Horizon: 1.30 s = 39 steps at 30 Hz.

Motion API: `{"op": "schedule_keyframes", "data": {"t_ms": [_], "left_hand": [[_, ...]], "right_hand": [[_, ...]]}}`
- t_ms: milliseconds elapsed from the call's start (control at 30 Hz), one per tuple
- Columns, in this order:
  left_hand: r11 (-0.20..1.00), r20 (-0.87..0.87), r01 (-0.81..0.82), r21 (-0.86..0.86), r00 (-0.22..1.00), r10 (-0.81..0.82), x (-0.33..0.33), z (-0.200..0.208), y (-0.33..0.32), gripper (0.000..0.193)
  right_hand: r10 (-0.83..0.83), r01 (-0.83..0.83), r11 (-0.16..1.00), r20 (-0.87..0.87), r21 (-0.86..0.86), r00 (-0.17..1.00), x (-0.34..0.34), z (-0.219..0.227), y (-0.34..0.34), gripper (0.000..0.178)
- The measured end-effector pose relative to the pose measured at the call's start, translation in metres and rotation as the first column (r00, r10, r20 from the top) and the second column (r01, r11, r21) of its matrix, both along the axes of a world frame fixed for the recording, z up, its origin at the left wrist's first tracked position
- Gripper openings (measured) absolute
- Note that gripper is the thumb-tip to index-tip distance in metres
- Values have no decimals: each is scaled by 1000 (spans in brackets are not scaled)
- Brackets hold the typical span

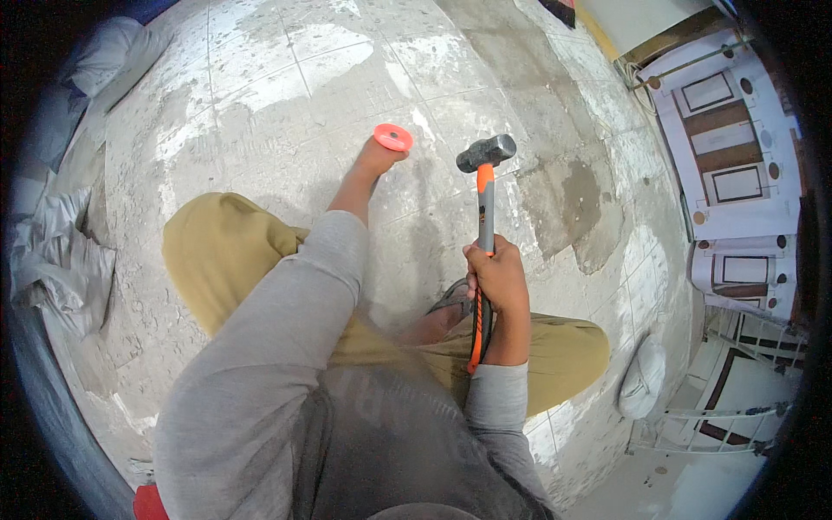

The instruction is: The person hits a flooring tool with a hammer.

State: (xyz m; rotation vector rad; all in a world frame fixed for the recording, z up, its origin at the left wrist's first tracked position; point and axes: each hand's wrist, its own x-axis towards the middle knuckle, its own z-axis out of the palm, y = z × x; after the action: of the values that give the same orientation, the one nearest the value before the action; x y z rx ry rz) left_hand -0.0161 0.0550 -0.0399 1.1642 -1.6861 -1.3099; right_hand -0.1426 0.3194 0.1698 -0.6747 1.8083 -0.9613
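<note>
My left hand (378,159), at the end of a straightened arm, is closed around a chisel (393,137) with a round coral-pink guard on top. Its shaft is mostly hidden below the hand, so I cannot see where the tip meets the floor. To the right, my right hand (499,276) grips a club hammer (485,208) partway along its grey and orange handle. The dark steel head points away from me, apart from the chisel, and the handle's end runs back along my wrist.
The tiled floor (347,65) is chipped and dusty, with bare cement patches and a damp spot (580,192). White sacks (65,260) lie at left, a small bag (643,378) at right. Patterned panels (732,139) and a white metal rack (728,425) stand along the right side.
</note>
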Motion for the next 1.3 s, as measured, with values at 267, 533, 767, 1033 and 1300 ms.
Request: {"op": "schedule_keyframes", "data": {"t_ms": [267,533,767,1033,1300], "left_hand": [[956,-282,-231,181,919,275,-18,34,-1,29],[908,16,-280,-311,954,300,-3,-10,-19,27],[917,-155,-377,-131,921,357,7,-7,-24,24],[967,-157,-231,-110,964,213,-27,-1,-4,23],[976,-116,-100,-196,990,79,-33,-9,-6,27]], "right_hand": [[11,-10,1000,-30,25,999,-4,-7,5,16],[14,-11,998,-40,69,999,-7,-49,8,16],[74,-55,929,-37,366,997,-15,-114,12,20],[147,-116,856,-22,504,989,-17,-138,16,22],[146,-79,857,-93,509,985,-13,-128,8,21]]}}
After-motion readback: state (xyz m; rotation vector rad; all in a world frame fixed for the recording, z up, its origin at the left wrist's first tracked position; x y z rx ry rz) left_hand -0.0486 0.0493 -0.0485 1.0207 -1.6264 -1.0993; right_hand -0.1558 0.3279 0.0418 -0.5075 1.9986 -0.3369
